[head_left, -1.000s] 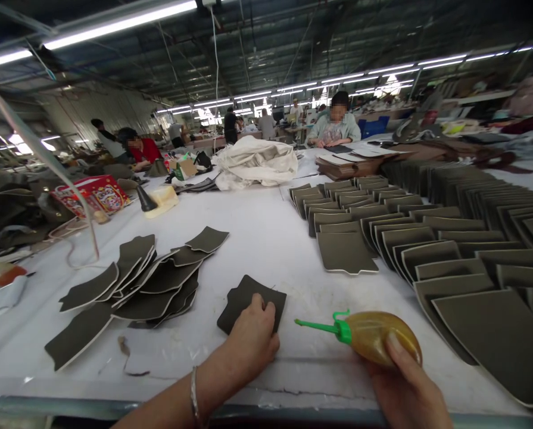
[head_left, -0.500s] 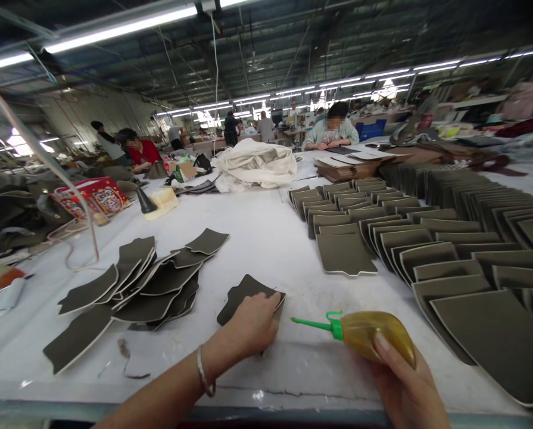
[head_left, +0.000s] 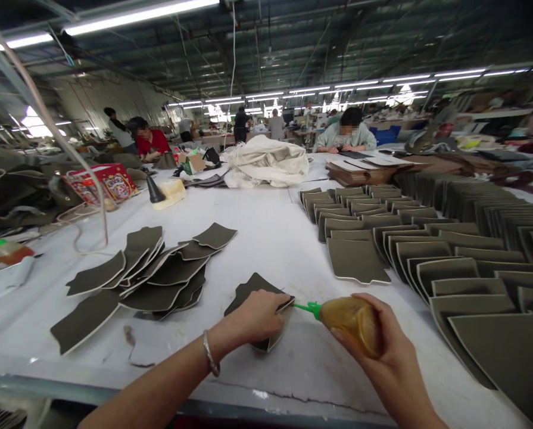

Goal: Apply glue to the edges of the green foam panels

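Observation:
My right hand (head_left: 391, 345) is wrapped round a squeeze bottle (head_left: 349, 322) of amber liquid, thumb on the near side. The bottle's thin green nozzle (head_left: 309, 308) points left, its tip at the right edge of a dark olive panel (head_left: 252, 287) with a pale rim. Across that panel lies my left hand (head_left: 261, 316), index finger stretched along the edge by the nozzle tip and the other fingers curled onto the piece. Much of the panel is hidden under this hand. A loose pile of like panels (head_left: 159, 274) is to the left.
Overlapping rows of olive panels (head_left: 445, 268) cover the table's right side. White cloth (head_left: 266, 161) lies heaped at the back, with a black cone (head_left: 153, 189) to its left. Another green-nozzled bottle (head_left: 11, 253) is far left. A person (head_left: 346, 134) works across the table.
My right hand has brought the bottle left and turned it, so the nozzle tip now meets the panel's edge. My left hand remains on the panel. The view has shifted slightly.

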`<move>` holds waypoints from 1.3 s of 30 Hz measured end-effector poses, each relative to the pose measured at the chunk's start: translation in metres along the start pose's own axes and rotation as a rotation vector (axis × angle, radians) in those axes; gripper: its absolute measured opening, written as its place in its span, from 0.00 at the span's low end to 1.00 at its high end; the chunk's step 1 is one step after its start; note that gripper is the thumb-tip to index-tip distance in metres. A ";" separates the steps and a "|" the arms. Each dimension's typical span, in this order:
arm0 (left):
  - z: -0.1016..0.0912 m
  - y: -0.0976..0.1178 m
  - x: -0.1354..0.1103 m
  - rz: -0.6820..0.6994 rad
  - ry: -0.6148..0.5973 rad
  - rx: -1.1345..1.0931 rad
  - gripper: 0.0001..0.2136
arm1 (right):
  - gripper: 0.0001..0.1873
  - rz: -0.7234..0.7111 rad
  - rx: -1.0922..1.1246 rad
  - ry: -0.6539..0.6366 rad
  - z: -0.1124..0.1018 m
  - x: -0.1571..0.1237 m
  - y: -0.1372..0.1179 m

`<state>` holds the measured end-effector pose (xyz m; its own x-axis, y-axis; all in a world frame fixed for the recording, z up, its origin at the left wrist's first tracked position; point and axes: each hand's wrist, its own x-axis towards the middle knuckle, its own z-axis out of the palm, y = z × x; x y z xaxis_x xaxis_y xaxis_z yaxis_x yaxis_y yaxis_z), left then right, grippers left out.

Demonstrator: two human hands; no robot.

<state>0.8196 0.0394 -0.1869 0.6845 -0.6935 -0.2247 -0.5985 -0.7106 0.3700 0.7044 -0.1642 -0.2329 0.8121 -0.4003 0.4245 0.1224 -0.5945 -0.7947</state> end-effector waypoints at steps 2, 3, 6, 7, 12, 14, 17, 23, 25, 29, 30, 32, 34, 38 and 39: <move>0.000 0.000 0.000 0.001 0.000 -0.002 0.27 | 0.29 -0.074 -0.072 -0.008 0.000 0.003 0.001; -0.001 -0.001 0.000 0.000 0.000 -0.002 0.27 | 0.29 -0.103 -0.097 -0.006 0.000 0.003 0.001; 0.000 -0.002 0.000 0.006 -0.001 -0.002 0.27 | 0.28 -0.172 -0.150 -0.008 0.000 0.003 0.002; 0.000 -0.003 0.000 0.007 -0.004 -0.002 0.27 | 0.28 -0.186 -0.161 -0.020 -0.001 0.002 0.002; 0.001 -0.007 0.000 0.014 -0.009 -0.011 0.27 | 0.28 -0.148 -0.160 -0.016 -0.002 0.000 0.001; 0.002 -0.009 0.001 0.019 -0.010 -0.026 0.28 | 0.28 -0.147 -0.156 0.012 -0.001 0.000 0.002; 0.003 -0.012 0.002 0.011 -0.017 -0.039 0.28 | 0.28 -0.138 -0.145 0.000 -0.001 0.000 0.004; 0.003 -0.012 0.002 0.012 -0.026 -0.055 0.29 | 0.27 -0.086 -0.107 -0.005 -0.003 0.000 0.006; 0.004 -0.013 0.001 0.008 -0.020 -0.063 0.29 | 0.28 -0.070 -0.102 0.003 -0.003 -0.001 0.005; 0.005 -0.013 0.001 0.007 -0.019 -0.072 0.28 | 0.27 0.041 -0.025 -0.048 -0.001 -0.005 0.002; 0.004 -0.014 0.001 0.009 -0.022 -0.070 0.28 | 0.27 0.084 0.007 -0.064 -0.001 -0.006 0.001; 0.004 -0.014 0.001 0.012 -0.023 -0.065 0.28 | 0.28 0.151 0.064 -0.076 0.000 -0.006 0.002; 0.004 -0.014 0.000 0.015 -0.023 -0.063 0.29 | 0.29 0.176 0.087 -0.055 0.000 -0.005 0.003; 0.006 -0.015 -0.001 0.029 -0.016 -0.063 0.29 | 0.28 0.191 0.100 -0.060 0.001 -0.007 0.001; 0.006 -0.016 -0.002 0.030 -0.014 -0.059 0.29 | 0.28 0.198 0.122 -0.085 0.001 -0.008 0.000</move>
<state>0.8253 0.0510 -0.1980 0.6606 -0.7160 -0.2255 -0.5923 -0.6817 0.4295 0.6980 -0.1605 -0.2371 0.8715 -0.4376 0.2213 0.0197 -0.4196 -0.9075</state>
